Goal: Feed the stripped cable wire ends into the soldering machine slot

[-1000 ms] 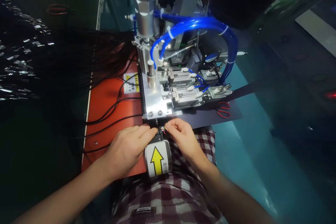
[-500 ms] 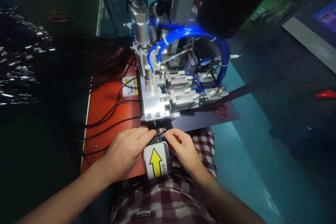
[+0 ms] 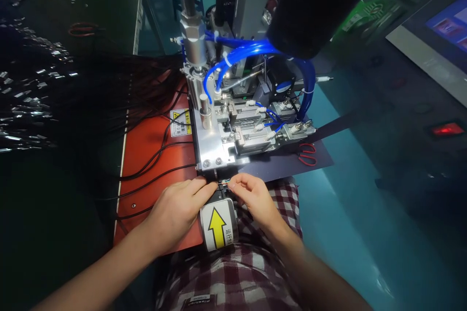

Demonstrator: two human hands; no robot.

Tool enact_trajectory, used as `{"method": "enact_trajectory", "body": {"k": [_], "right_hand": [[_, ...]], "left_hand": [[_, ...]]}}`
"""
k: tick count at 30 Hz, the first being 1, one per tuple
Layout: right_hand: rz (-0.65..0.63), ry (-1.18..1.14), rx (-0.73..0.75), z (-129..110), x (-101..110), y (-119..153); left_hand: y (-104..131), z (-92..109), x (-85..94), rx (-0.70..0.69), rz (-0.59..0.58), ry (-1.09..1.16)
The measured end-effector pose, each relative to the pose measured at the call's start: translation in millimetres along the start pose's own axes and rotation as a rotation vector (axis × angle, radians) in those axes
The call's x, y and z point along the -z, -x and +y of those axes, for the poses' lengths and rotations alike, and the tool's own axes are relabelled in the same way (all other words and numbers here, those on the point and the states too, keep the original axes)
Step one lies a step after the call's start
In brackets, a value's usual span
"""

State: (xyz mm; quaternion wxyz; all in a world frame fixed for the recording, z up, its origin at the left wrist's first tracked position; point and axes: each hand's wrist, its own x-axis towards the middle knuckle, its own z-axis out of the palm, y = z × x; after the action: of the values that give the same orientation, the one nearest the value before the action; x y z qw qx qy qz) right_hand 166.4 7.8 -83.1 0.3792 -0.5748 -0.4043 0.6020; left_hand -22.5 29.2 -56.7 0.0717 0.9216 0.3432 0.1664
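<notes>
thin multicoloured wires: just beyond the white, yellow-arrowed block
right hand: pinching them
left hand: curled; its grip i can't tell
progress: wires held, not yet released, i judge

Appears as a tiny bunch of thin coloured wires, with reddish and pale tones. Lies roughly crosswise, pinched at one end by the right fingers, near a black block. Reaches toward the left fingers; too small for finer detail.
</notes>
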Motion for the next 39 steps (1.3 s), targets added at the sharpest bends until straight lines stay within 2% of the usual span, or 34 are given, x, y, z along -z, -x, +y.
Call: {"method": "enact_trajectory", "body": {"k": [2, 4, 11, 19, 21, 24, 27, 29, 34, 39], "right_hand": [[-0.034, -0.104, -0.046, 5.3, 2.3, -3.7], [-0.023, -0.112, -0.019, 9.6, 3.9, -6.0], [0.003, 0.099, 0.15, 16.1, -3.5, -9.9], [-0.009, -0.085, 0.169, 14.2, -8.7, -11.7], [-0.029, -0.129, 0.137, 13.7, -8.3, -12.5], [-0.049, -0.147, 0.118, 13.8, -7.5, -13.8], [-0.047, -0.099, 0.123, 14.6, -5.9, -14.3], [-0.045, -0.074, 0.131, 15.4, -4.3, -14.3], [-0.068, -0.059, 0.146, 17.3, -2.1, -15.9], [-0.039, -0.042, 0.141, 17.0, -5.5, -15.9]], "left_hand": [[0.8, 0.0, 0.1, 0.004, -0.006, -0.005], [2.0, 0.1, 0.2, 0.005, -0.015, -0.009], [2.6, -0.5, 0.1, -0.004, 0.003, 0.007], [2.8, 0.1, 0.3, 0.01, 0.001, 0.053], [3.1, 6.0, 3.8, 0.049, -0.03, -0.037], [2.8, 17.0, 10.3, 0.114, -0.141, -0.129], [0.6, 23.9, 13.3, 0.197, -0.264, -0.001], [-2.0, 25.2, 12.4, 0.253, -0.295, 0.074], [-6.2, 24.7, 5.7, 0.292, -0.293, 0.086], [-1.5, 25.2, 0.4, 0.252, -0.195, 0.086]]}}
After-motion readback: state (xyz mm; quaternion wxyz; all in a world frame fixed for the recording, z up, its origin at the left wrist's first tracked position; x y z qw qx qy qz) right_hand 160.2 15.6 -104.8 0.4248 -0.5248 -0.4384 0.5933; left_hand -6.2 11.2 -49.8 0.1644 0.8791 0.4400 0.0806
